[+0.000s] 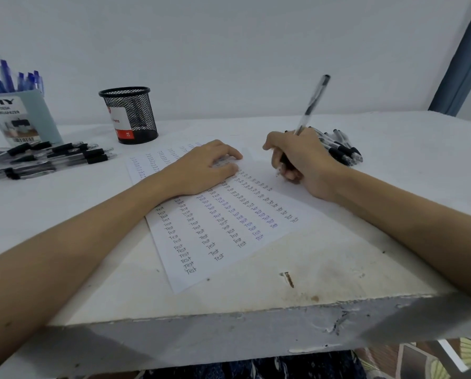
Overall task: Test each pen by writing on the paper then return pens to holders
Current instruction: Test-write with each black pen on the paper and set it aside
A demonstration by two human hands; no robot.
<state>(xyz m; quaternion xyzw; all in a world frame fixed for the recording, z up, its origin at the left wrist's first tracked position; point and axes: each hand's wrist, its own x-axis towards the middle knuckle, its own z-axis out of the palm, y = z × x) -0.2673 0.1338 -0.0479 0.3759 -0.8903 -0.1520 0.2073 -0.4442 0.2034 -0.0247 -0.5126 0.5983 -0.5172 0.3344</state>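
Right hand (302, 162) grip around tilted pen (312, 103)

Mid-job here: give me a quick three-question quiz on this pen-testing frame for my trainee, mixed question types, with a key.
1. True or false: the right hand grips a pen with its tip down at the paper.
2. Which holder has blue pens standing in it?
A. the black mesh cup
B. the pale blue organizer
C. neither
3. Fill in: the left hand lies flat on the ____.

Key
1. True.
2. B.
3. paper; the loose black pens lie on the table to its left.
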